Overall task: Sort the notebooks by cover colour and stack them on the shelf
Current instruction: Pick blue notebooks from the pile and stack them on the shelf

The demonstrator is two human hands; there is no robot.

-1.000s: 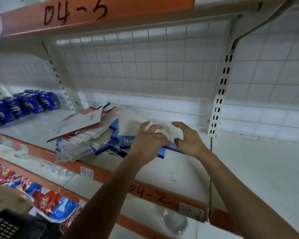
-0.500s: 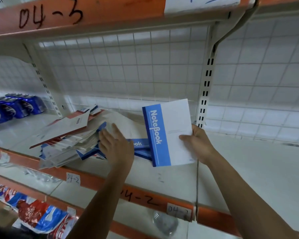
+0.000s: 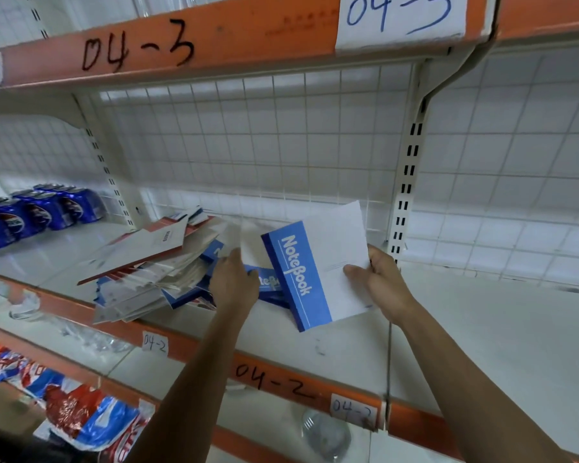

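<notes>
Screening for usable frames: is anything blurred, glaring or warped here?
Head view: the blue notebook in the right hand is sharp, lettering legible. Head view: the left hand and the notebook pile are blurred. Head view: the orange shelf edge bows from wide-angle distortion; soft glare beside the blue cans.

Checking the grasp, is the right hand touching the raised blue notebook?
Touching. The head view shows the right hand pinching the blue notebook by its right edge, thumb on the cover.

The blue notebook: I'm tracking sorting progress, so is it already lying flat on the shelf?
No, the right hand pinches the blue notebook by its white side, holding it tilted up rather than flat on the shelf.
</notes>
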